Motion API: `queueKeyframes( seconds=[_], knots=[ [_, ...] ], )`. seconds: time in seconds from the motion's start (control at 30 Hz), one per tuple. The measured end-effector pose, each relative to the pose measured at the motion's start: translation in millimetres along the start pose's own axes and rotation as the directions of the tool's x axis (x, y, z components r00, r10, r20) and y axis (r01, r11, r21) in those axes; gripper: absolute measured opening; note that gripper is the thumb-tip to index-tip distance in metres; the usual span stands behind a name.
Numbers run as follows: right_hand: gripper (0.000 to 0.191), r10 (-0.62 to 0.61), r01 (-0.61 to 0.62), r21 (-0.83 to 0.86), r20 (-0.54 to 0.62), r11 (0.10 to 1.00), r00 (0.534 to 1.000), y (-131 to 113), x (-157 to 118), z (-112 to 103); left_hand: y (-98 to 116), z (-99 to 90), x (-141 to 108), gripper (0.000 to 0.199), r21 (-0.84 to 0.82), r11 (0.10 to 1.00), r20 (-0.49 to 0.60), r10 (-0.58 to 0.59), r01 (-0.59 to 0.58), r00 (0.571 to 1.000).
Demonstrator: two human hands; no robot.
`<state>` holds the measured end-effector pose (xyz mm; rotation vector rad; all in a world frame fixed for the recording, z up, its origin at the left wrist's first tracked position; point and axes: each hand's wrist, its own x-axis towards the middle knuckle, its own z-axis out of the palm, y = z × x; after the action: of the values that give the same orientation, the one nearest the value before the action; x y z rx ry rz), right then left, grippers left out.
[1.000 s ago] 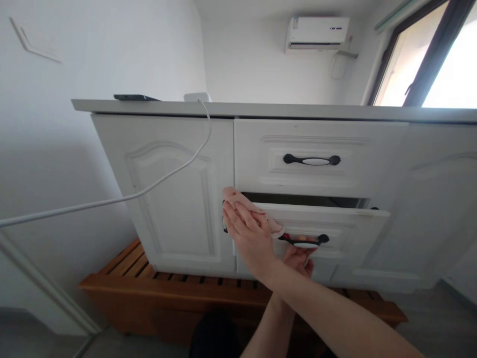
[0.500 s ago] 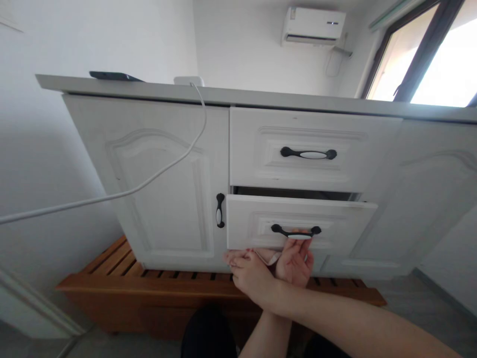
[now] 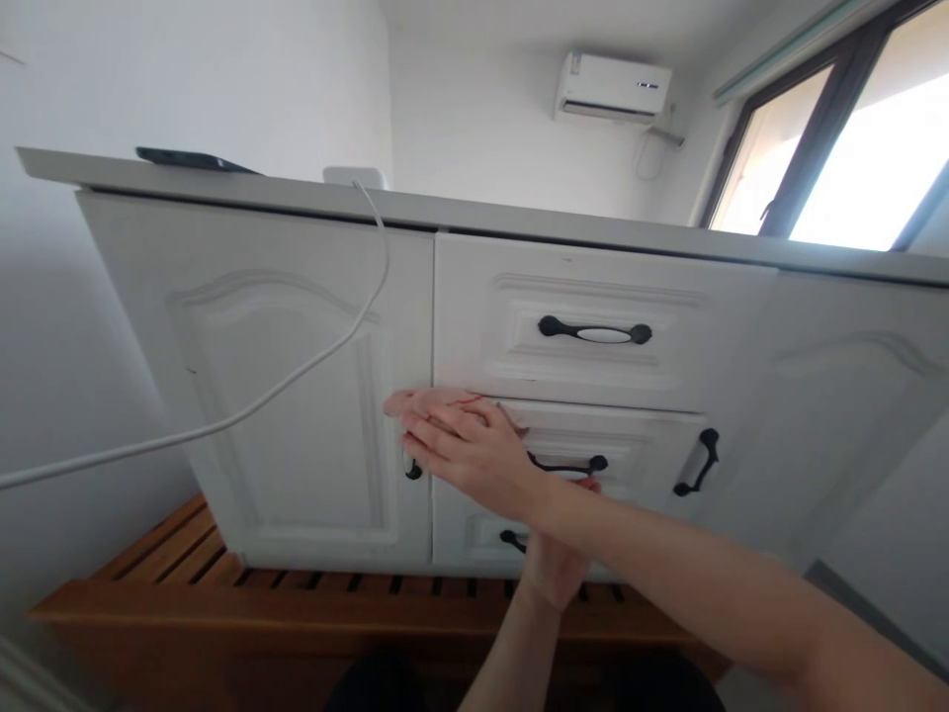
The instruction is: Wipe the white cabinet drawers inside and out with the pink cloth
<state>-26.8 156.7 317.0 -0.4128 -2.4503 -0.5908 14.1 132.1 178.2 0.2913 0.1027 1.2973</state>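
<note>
Pink and rumpled, the soft cloth (image 3: pixel 422 400) lies where the white panelled left door (image 3: pixel 297 415) meets the white middle drawer (image 3: pixel 645 445), which is pushed in. It is at 11 o'clock from the right hand (image 3: pixel 474 455), which has hold of it, fingers nearly straight.

At 5 o'clock, the left hand (image 3: pixel 563 564) is by the drawer's curved black-and-white handle (image 3: pixel 570 470). The bare right arm (image 3: pixel 667 559) covers much of it, so I can't tell how open it is.

A long white cord (image 3: pixel 297 376) hangs at 10 o'clock. Below, at 6 o'clock, is a brown wooden slatted bench (image 3: pixel 430 618); a white boxy air conditioner (image 3: pixel 614 87) is at 1 o'clock.
</note>
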Motion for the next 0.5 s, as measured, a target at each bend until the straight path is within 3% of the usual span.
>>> queueKeyframes(
  seconds=[0.1, 0.17, 0.33, 0.5],
  knots=[
    [0.041, -0.173, 0.181, -0.234, 0.053, 0.955, 0.983, 25.4, 13.7, 5.1, -2.4, -2.7, -0.3, 0.029, -0.044, 0.995, 0.026, -0.088, 0.089, 0.996],
    [0.044, -0.168, 0.18, -0.372, 0.065, 0.911, 0.984, 37.7, -0.2, 5.8, -4.0, -11.2, -2.3, 0.027, -0.09, 0.99, 0.013, -0.105, 0.105, 0.994],
    [0.044, -0.036, 0.003, -0.468, -0.062, 0.884, 0.997, 65.2, -77.3, -18.1, -8.5, -43.0, -19.4, 0.031, -0.1, 0.984, -0.084, -0.156, 0.148, 0.984],
    [0.036, -0.039, -0.085, -0.557, -0.207, 0.826, 0.978, 105.5, -150.2, -59.3, -29.4, -79.1, -43.7, 0.035, -0.096, 0.972, -0.159, -0.229, 0.216, 0.96]
  ],
)
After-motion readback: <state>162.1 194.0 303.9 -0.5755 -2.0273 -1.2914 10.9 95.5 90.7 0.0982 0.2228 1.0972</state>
